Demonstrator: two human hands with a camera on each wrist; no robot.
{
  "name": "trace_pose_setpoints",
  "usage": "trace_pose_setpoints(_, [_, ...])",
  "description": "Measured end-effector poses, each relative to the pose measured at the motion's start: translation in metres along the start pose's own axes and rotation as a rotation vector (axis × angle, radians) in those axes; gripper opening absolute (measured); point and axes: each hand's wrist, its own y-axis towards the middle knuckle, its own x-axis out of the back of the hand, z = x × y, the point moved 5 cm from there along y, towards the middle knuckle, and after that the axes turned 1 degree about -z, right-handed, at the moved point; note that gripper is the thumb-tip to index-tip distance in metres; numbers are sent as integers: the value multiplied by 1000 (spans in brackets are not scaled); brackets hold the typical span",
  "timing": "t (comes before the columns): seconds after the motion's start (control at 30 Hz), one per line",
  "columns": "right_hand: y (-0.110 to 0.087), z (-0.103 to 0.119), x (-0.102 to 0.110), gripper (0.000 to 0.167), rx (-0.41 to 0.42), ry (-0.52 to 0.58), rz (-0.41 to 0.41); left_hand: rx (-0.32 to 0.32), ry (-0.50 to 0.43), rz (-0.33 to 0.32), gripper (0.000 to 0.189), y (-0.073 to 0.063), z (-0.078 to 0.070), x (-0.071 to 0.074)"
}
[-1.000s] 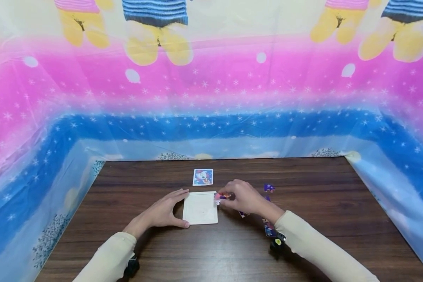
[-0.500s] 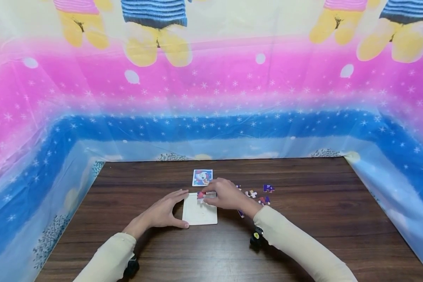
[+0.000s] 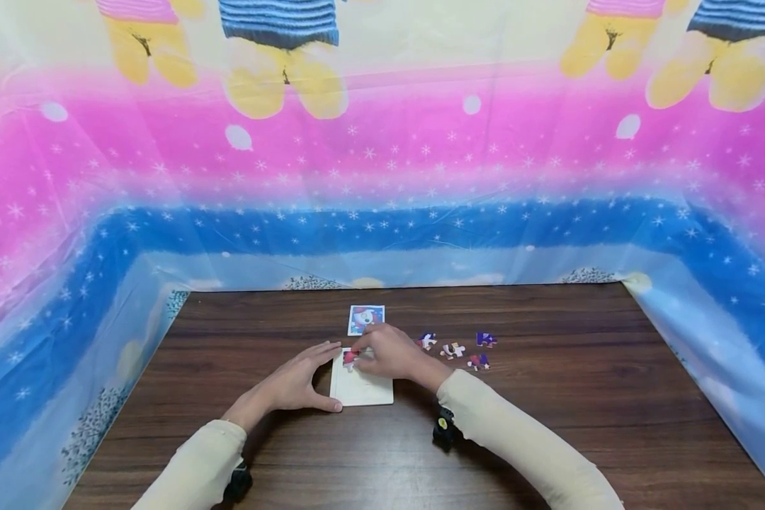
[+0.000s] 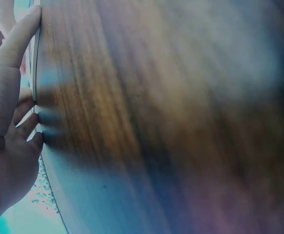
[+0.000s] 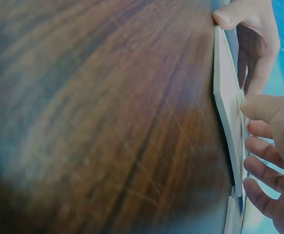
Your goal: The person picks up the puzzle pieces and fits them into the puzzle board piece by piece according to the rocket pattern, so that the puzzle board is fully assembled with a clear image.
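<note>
A white square puzzle tray (image 3: 365,391) lies flat on the table. My left hand (image 3: 298,380) holds it along the left side, thumb at the near corner and fingers at the far one. Inside its far left corner is a red, purple and white jigsaw piece (image 3: 349,358), pinched between thumb and index finger of my right hand (image 3: 389,353), which partly covers it. The right wrist view catches the tray (image 5: 226,90) edge-on, the right hand (image 5: 275,141) at its surface with the other fingers loosely bent.
Just beyond the tray lies a small square picture card (image 3: 363,317), partly overlapped by the right hand. Several loose jigsaw pieces (image 3: 452,351) are scattered to the right on the brown wooden table (image 3: 567,368). A printed cloth (image 3: 382,234) borders the back and sides.
My right hand has carried the jigsaw piece leftward from the tray's right edge into its far left corner. Loose pieces formerly behind that arm show now. The left hand has stayed put.
</note>
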Motion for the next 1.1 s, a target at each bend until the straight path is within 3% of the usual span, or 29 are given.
trace_pose_setpoints(0.5, [6,1,-5,25,-47,-28,17,18,-7,4,108,0,1,0])
trace_pose_setpoints(1.1, [8,6,-8,22,-3,-69,-2,14,-14,4,110,0,1,0])
